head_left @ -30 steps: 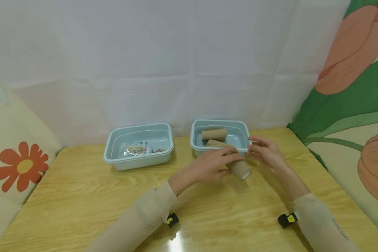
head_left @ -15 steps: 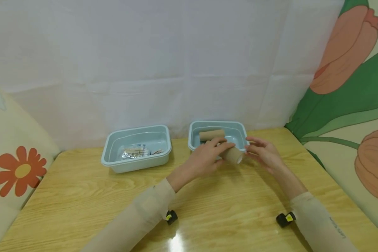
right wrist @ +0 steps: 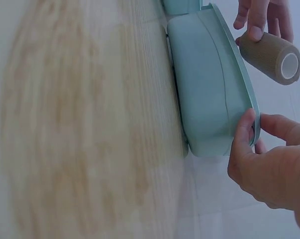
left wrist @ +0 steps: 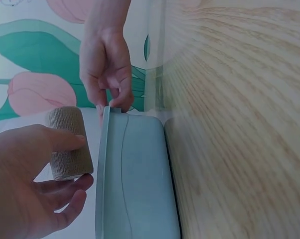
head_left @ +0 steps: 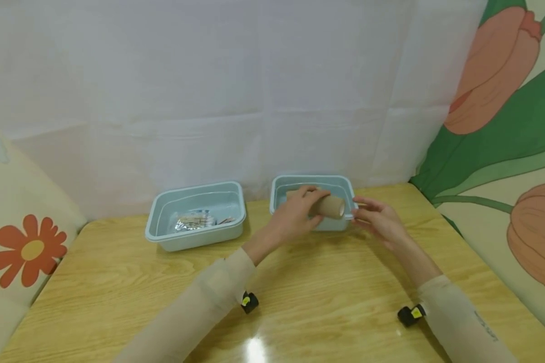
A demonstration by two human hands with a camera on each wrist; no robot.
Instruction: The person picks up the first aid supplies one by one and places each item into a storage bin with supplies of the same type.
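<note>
My left hand (head_left: 290,217) grips a tan roll of elastic bandage (head_left: 331,206) with a white core, thumb on one side and fingers on the other. The roll is held tilted over the front rim of the right light-blue plastic basin (head_left: 338,226); in the left wrist view the roll (left wrist: 70,144) is beside the rim, apart from it. My right hand (head_left: 381,224) pinches that basin's right rim, as the right wrist view shows with thumb and fingers (right wrist: 244,127) on either side. More tan rolls inside the basin are mostly hidden behind my left hand.
A second light-blue basin (head_left: 209,235) stands to the left, holding a clear packet of cotton swabs (head_left: 193,221) and a few small loose sticks (head_left: 227,220). Both basins are on a wood-grain table (head_left: 163,282), near the white cloth (head_left: 209,101) behind.
My left hand has carried the bandage roll up and away from me, from in front of the right basin to over its front rim. My right hand stays on the rim.
</note>
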